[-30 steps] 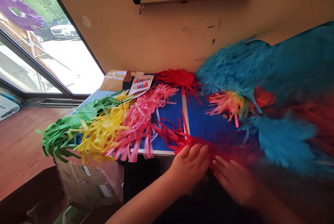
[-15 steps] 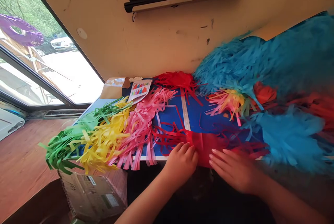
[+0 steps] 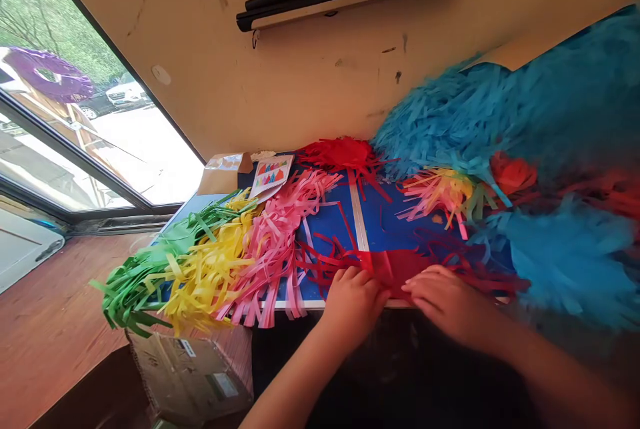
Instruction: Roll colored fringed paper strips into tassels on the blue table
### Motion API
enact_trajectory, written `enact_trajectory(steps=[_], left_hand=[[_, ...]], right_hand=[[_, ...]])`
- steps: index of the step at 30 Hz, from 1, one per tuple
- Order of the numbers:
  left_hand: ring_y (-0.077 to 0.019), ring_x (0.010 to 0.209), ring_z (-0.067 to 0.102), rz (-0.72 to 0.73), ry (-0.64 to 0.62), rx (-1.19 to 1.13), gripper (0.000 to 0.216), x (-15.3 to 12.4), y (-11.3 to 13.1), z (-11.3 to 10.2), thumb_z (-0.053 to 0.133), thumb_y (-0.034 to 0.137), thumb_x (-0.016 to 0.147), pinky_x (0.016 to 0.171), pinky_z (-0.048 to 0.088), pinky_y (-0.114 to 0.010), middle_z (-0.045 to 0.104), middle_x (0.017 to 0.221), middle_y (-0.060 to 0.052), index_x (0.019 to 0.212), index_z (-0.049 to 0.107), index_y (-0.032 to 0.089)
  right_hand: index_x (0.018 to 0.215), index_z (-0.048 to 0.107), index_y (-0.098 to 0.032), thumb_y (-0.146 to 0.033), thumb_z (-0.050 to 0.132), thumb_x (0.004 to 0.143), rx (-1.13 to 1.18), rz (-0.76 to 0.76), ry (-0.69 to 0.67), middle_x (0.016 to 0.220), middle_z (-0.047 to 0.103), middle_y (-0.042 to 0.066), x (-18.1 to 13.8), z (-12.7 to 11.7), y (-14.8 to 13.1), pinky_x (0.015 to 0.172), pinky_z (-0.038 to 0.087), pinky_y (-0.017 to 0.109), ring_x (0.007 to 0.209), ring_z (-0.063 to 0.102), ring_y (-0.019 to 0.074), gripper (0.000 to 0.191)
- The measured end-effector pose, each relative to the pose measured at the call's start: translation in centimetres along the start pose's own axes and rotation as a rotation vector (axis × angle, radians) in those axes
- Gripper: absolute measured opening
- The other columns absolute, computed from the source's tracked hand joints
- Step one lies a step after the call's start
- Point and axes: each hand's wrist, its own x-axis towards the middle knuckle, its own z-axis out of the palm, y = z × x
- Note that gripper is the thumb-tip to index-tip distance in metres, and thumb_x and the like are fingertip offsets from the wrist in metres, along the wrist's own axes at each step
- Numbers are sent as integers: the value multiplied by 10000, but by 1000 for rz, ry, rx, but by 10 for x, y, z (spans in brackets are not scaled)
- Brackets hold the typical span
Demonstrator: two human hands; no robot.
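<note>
A fringed red paper sheet (image 3: 395, 263) lies at the near edge of a blue table (image 3: 330, 219). My left hand (image 3: 353, 299) rests on its left part with fingers curled onto the paper. My right hand (image 3: 445, 299) lies on its right part, fingers bent and pressed down on the sheet. Loose red strips (image 3: 320, 259) spread out to the left of the sheet.
Green (image 3: 150, 262), yellow (image 3: 210, 265) and pink fringe bundles (image 3: 277, 235) cover the table's left. A big blue fringed mass (image 3: 550, 149) fills the right, with a multicoloured tuft (image 3: 440, 192). A red pile (image 3: 343, 152) and a card (image 3: 273, 172) lie at the back. A cardboard box (image 3: 195, 375) sits below.
Both hands have drawn closer together on the red sheet and their fingers have curled in. The view has shifted slightly right and steadied.
</note>
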Motion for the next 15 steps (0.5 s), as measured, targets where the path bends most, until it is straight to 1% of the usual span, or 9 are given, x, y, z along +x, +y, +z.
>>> enact_trajectory(steps=[2,4,6,8,11,13,15], left_hand=[[-194,861,556,-78,-9,-1,263,6,1,-2,427,342,898,764,421,-350,652,883,-32,825,634,197],[-215,877,552,-143,7,36,278,11,2,0,404,337,903,770,422,-375,641,893,-49,838,627,186],[-242,888,548,-204,22,98,282,16,1,4,384,316,906,769,423,-404,633,888,-66,849,622,177],[-266,904,544,-249,22,158,284,21,-1,8,372,299,907,769,424,-423,631,891,-80,862,618,164],[-288,929,540,-277,13,204,261,29,-6,8,417,319,888,781,429,-430,628,920,-97,902,608,142],[-286,931,547,-274,-13,201,249,33,-10,4,455,332,872,781,440,-418,629,930,-99,932,597,136],[-278,928,560,-243,-70,193,249,37,-13,-2,453,328,873,775,452,-405,635,936,-96,955,587,135]], right_hand=[[837,583,-218,-258,354,899,75,172,-112,825,653,16,12,-6,4,756,445,325,789,586,152,240],[763,556,-222,-302,367,892,124,327,-221,768,637,0,26,-10,8,703,430,304,749,574,158,241],[738,545,-222,-310,392,870,93,444,-322,736,635,-2,39,-13,12,655,406,294,729,572,174,220],[761,553,-214,-302,418,847,-47,501,-393,752,648,20,50,-13,14,650,382,305,736,580,200,183],[813,562,-188,-285,431,828,-281,516,-423,828,661,74,60,-11,16,687,360,328,794,595,235,164],[817,566,-190,-274,430,815,-317,538,-444,830,663,75,63,-12,17,667,352,314,789,602,229,161],[796,573,-202,-302,434,805,-281,582,-479,796,662,57,66,-13,18,618,343,292,743,604,211,171]])
